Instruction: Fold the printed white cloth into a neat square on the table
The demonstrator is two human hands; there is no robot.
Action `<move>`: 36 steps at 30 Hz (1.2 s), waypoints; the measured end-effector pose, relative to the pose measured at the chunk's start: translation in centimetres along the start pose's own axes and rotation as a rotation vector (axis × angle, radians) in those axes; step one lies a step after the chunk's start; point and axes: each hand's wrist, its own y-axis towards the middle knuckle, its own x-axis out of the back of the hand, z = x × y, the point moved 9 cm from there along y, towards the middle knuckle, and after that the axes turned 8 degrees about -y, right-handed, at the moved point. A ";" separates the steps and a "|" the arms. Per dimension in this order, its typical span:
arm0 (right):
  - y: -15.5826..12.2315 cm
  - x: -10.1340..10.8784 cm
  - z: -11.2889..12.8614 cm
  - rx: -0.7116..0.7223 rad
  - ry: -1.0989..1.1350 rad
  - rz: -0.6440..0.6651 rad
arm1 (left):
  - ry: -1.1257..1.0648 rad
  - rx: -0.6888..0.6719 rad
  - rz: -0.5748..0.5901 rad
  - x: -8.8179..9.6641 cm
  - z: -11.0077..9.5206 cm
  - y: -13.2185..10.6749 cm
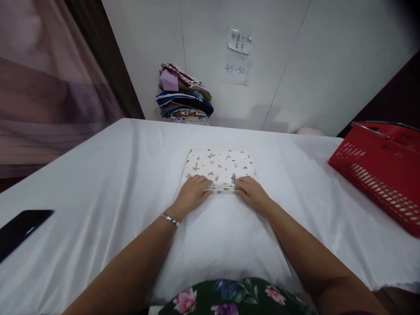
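A folded cream cloth (219,166) printed with small figures lies flat on the white sheet (108,175) in the middle of the table. My left hand (193,192) rests on its near left corner, fingers curled over the folded edge. My right hand (252,192) rests on the near right corner, its fingers pinched on that same edge. A thin bracelet (169,218) circles my left wrist.
A stack of folded clothes (183,96) stands at the far edge against the white wall. A red plastic basket (380,170) sits at the right. A dark phone (19,229) lies at the left edge. Two paper notes (239,54) hang on the wall.
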 end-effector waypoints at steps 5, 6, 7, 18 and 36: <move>-0.1 -0.1 0.0 0.030 -0.026 0.004 | 0.021 -0.001 0.001 -0.2 0.1 0.0; -0.2 -0.1 0.0 0.032 -0.032 -0.008 | 0.025 -0.002 0.000 -0.2 0.1 0.0; -0.2 -0.1 -0.1 0.034 -0.038 -0.018 | 0.029 -0.002 -0.003 -0.2 0.2 0.0; -0.5 0.1 -0.2 -0.002 -0.126 -0.143 | 0.067 0.003 -0.039 -0.2 -0.3 0.2; -0.6 0.0 -0.5 0.002 -0.092 -0.135 | 0.069 0.017 -0.070 1.0 0.0 -0.1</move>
